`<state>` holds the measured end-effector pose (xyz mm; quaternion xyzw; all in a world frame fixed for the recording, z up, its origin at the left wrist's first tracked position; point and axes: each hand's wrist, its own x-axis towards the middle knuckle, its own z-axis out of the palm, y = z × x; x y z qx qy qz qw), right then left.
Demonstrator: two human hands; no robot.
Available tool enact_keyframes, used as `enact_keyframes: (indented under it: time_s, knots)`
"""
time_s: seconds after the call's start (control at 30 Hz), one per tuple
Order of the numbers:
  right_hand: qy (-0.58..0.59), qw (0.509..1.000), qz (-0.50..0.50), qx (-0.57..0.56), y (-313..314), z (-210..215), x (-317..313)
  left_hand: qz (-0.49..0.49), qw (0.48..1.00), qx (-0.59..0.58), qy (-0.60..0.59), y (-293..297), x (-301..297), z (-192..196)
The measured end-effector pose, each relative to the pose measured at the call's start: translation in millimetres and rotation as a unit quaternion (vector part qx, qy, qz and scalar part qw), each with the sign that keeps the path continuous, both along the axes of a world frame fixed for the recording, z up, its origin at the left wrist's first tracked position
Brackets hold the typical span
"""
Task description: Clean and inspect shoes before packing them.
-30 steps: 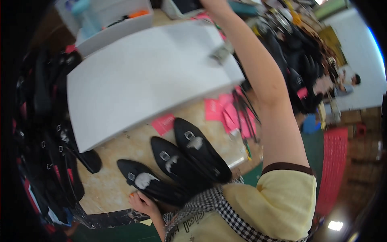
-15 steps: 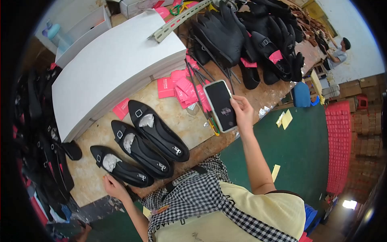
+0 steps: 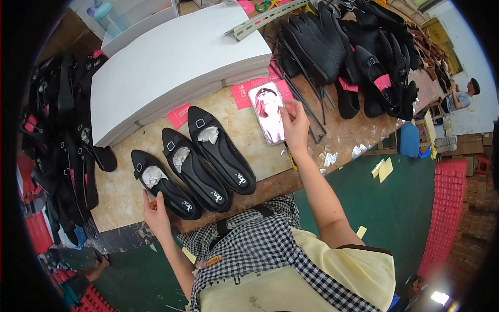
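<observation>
My right hand (image 3: 294, 127) grips a white-edged smartphone (image 3: 267, 114) by its right side, above the tabletop. A bright picture fills its screen. My left hand (image 3: 157, 216) is at the table's near edge, close beside the smallest black flat shoe (image 3: 174, 195). Its thumb and forefinger are apart, with a small orange thing showing between them; I cannot tell what it is. To the right of that shoe lie a middle flat shoe (image 3: 200, 177) and a longer one (image 3: 228, 151). All three have square buckles, pointed toes and crumpled white paper stuffed inside.
A thick stack of white sheets (image 3: 176, 62) lies behind the shoes, with a perforated metal bar (image 3: 265, 21) on it. Pink cards (image 3: 240, 96) lie by the phone. Black shoes pile up at the right (image 3: 317, 49) and left (image 3: 67, 135). Another person (image 3: 461, 96) is far right.
The phone has moved left over the table, and its screen has gone from dark to a bright picture. My left hand's thumb and forefinger have spread apart. The whole view has shifted.
</observation>
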<state>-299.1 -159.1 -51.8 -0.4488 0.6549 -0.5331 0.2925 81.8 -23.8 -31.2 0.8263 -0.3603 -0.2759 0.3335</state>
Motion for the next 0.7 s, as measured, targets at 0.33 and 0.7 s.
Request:
enact_keyframes:
  time_s: [0.33,0.7]
  knots:
    - [0.178,0.98,0.06,0.072,34.3,28.5,-40.5,0.177,0.88,-0.211,0.386,24.9,30.6,-27.1]
    - [0.411,0.902,0.056,0.115,33.5,-15.0,-32.1,0.021,0.679,-0.227,0.698,11.2,-7.1,11.7]
